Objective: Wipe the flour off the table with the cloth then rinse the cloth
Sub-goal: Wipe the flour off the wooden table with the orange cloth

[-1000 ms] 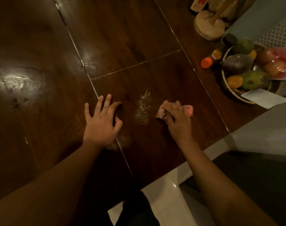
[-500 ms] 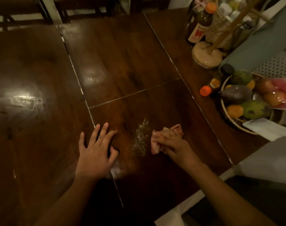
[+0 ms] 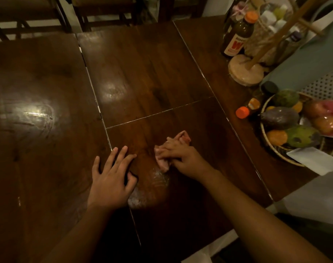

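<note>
Progress: wiping partly done, by judgement; flour (image 3: 159, 177) smears lie on the surface (image 3: 142, 73), nearer than the cloth (image 3: 162, 164); rinsing not yet done.
Left hand (image 3: 112, 179): flat, fingers spread, pressing the surface, holding nothing.
Right hand (image 3: 182, 158): gripping the bunched cloth.
Cloth axis: near-left to far-right.

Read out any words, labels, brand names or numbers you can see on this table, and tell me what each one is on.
"W": a large red letter on the white label of the dark bottle with the orange cap.
Small print above that W: too blurred to read.
Label on the small orange-capped bottle lying beside the fruit basket: too small to read.
Labels on the bottles at the back: too blurred to read.
</note>
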